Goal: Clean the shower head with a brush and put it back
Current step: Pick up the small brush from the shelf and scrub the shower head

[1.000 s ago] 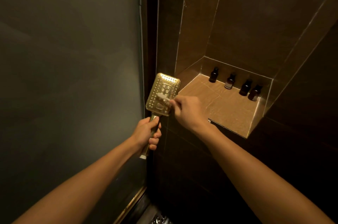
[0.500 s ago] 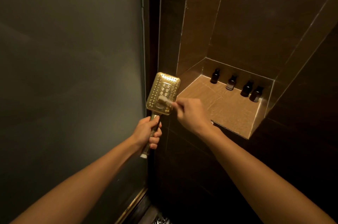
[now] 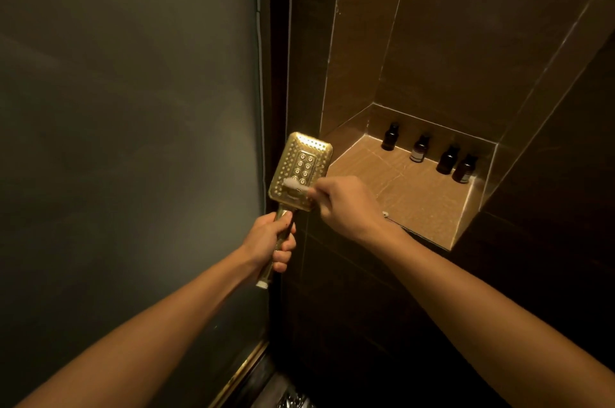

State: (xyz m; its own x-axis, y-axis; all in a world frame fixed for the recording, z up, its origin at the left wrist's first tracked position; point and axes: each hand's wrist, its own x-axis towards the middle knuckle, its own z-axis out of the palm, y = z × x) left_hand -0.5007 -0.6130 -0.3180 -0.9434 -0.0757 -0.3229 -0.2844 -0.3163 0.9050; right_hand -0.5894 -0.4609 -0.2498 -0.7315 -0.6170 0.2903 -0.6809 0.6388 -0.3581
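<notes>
Left hand point(image 3: 271, 237): fingers wrapped around shower head point(image 3: 301, 174) handle. Right hand point(image 3: 346, 204): fingers pinching brush point(image 3: 294, 185), bristles on lower nozzle face. Advise short strokes along nozzle rows, handle braced firm.

Glass panel point(image 3: 126, 141) close on the left; niche shelf point(image 3: 399, 194) open before four bottles point(image 3: 429, 154).

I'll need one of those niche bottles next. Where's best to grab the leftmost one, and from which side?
Grip the leftmost bottle around its wider body, coming from the niche's open front. It stands upright against the back wall, with a clear gap to the next bottle, so the hand should fit around it.
</notes>
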